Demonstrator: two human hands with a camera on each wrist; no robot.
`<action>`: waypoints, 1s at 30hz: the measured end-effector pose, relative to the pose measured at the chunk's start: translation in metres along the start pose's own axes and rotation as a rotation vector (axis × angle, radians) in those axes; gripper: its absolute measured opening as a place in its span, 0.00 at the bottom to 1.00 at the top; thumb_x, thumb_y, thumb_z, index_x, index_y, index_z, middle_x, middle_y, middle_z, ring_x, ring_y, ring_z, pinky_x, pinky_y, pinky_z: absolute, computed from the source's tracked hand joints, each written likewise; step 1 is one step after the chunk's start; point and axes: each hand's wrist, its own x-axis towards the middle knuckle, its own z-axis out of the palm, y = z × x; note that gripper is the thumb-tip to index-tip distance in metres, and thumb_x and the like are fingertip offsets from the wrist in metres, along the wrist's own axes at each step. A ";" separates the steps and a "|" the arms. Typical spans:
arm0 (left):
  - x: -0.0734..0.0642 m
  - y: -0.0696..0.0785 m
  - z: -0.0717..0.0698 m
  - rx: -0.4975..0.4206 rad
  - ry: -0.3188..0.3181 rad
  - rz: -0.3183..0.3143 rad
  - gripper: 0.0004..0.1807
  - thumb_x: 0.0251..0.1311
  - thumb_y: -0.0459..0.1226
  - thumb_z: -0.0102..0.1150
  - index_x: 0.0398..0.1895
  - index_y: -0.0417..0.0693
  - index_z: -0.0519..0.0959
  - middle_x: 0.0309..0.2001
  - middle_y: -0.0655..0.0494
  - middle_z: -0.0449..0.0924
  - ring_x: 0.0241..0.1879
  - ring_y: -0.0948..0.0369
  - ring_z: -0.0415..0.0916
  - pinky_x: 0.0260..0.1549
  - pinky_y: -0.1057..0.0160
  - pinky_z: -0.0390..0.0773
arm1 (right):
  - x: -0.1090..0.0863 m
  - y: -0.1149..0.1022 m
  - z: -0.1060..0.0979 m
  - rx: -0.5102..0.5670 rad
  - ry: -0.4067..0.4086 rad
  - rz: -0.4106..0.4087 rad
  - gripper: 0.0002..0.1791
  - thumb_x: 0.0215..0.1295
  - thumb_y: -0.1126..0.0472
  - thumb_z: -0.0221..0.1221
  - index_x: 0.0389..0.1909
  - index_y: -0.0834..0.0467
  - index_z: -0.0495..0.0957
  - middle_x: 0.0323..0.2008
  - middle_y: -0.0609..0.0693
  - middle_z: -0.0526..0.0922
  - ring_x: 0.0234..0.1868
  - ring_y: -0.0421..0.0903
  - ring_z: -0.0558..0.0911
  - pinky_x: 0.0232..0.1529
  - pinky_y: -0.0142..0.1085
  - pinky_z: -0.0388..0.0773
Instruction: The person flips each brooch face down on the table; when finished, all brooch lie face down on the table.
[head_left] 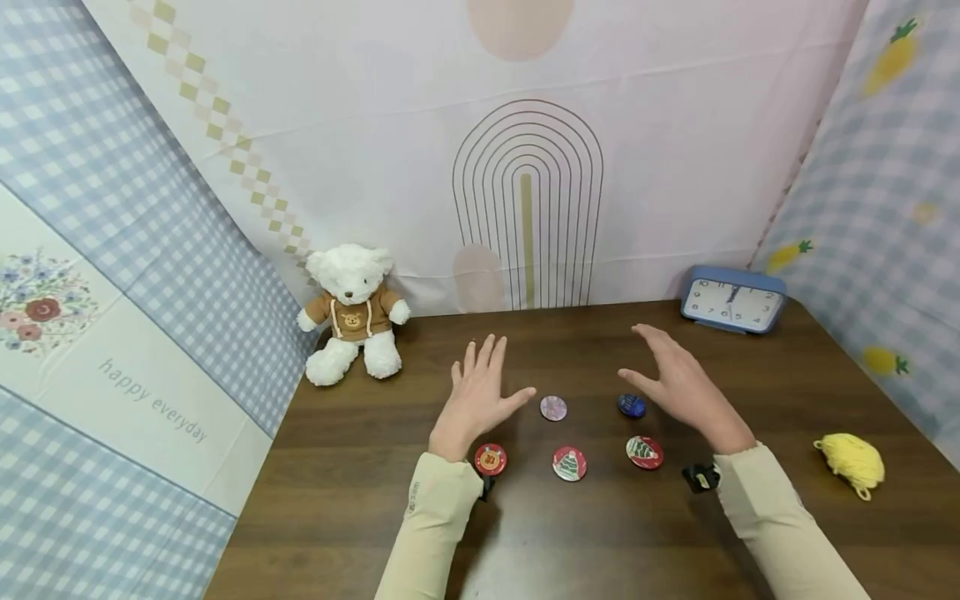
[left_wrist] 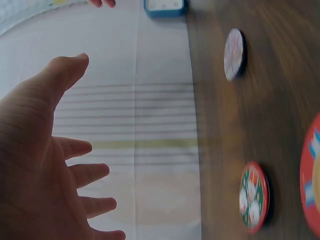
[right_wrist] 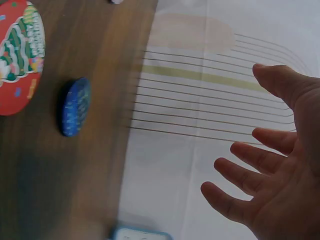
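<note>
My left hand (head_left: 476,402) hovers over the table with its fingers spread and holds nothing. Just below its wrist lies a round red badge with a gold centre (head_left: 491,459). Another round badge, red-rimmed with green and white (left_wrist: 253,197), shows in the left wrist view; in the head view the left hand hides it. My right hand (head_left: 686,387) is raised too, fingers apart and nothing in it, close by a blue badge (head_left: 632,406). Between the hands lies a pale lilac badge (head_left: 553,408). Nearer me are two red badges with Christmas trees, one in the middle (head_left: 569,463) and one further right (head_left: 644,452).
A white teddy bear in a brown hoodie (head_left: 351,312) sits at the table's back left. At the back right stands a blue clock (head_left: 733,300). A yellow yarn bundle (head_left: 852,462) lies on the right. Patterned cloth walls (head_left: 390,183) enclose the dark wooden table (head_left: 315,517).
</note>
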 end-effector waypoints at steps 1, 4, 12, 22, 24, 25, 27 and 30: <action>0.002 0.003 0.002 -0.001 -0.004 0.006 0.52 0.65 0.63 0.57 0.82 0.48 0.47 0.80 0.44 0.46 0.78 0.40 0.37 0.68 0.32 0.46 | 0.000 0.002 0.001 0.003 0.002 -0.003 0.42 0.69 0.53 0.64 0.73 0.72 0.58 0.71 0.73 0.61 0.70 0.71 0.61 0.65 0.65 0.59; 0.007 0.010 0.005 -0.018 0.000 0.028 0.52 0.64 0.62 0.58 0.82 0.48 0.48 0.80 0.45 0.48 0.78 0.39 0.40 0.68 0.32 0.46 | 0.001 0.007 0.003 0.014 0.000 -0.009 0.41 0.68 0.55 0.65 0.72 0.72 0.59 0.69 0.73 0.63 0.69 0.71 0.63 0.64 0.65 0.60; 0.015 0.028 0.018 0.019 -0.027 0.053 0.50 0.63 0.60 0.62 0.81 0.49 0.52 0.78 0.49 0.54 0.76 0.40 0.47 0.68 0.33 0.50 | 0.001 0.020 0.009 0.064 -0.061 0.041 0.42 0.66 0.57 0.67 0.73 0.71 0.59 0.70 0.72 0.63 0.69 0.71 0.63 0.64 0.65 0.60; 0.027 0.054 0.045 0.080 -0.100 0.089 0.43 0.63 0.57 0.64 0.77 0.53 0.61 0.74 0.52 0.62 0.73 0.45 0.56 0.66 0.35 0.55 | -0.004 0.033 0.018 0.090 -0.129 0.102 0.40 0.61 0.59 0.71 0.70 0.67 0.64 0.68 0.71 0.66 0.67 0.72 0.64 0.61 0.68 0.61; 0.028 0.060 0.052 0.087 -0.098 0.095 0.42 0.62 0.57 0.65 0.76 0.53 0.63 0.73 0.53 0.65 0.71 0.46 0.58 0.65 0.36 0.57 | -0.007 0.035 0.019 0.088 -0.154 0.115 0.40 0.59 0.59 0.72 0.69 0.66 0.66 0.68 0.71 0.67 0.66 0.73 0.64 0.60 0.68 0.62; 0.029 0.062 0.055 0.092 -0.098 0.096 0.41 0.62 0.57 0.65 0.75 0.54 0.64 0.72 0.53 0.66 0.71 0.47 0.59 0.65 0.37 0.57 | -0.007 0.036 0.019 0.085 -0.165 0.118 0.40 0.59 0.59 0.73 0.69 0.66 0.66 0.67 0.71 0.67 0.66 0.73 0.64 0.60 0.69 0.62; 0.029 0.066 0.060 0.094 -0.093 0.100 0.40 0.61 0.57 0.65 0.74 0.55 0.66 0.70 0.54 0.68 0.69 0.48 0.61 0.64 0.38 0.59 | -0.009 0.038 0.021 0.085 -0.180 0.114 0.39 0.57 0.60 0.73 0.67 0.66 0.68 0.66 0.70 0.68 0.66 0.72 0.64 0.60 0.68 0.62; 0.031 0.071 0.066 0.100 -0.088 0.108 0.39 0.60 0.57 0.66 0.72 0.55 0.68 0.68 0.55 0.70 0.68 0.49 0.62 0.63 0.40 0.60 | -0.011 0.042 0.025 0.083 -0.180 0.092 0.36 0.56 0.62 0.74 0.63 0.68 0.72 0.63 0.70 0.72 0.64 0.71 0.66 0.60 0.67 0.63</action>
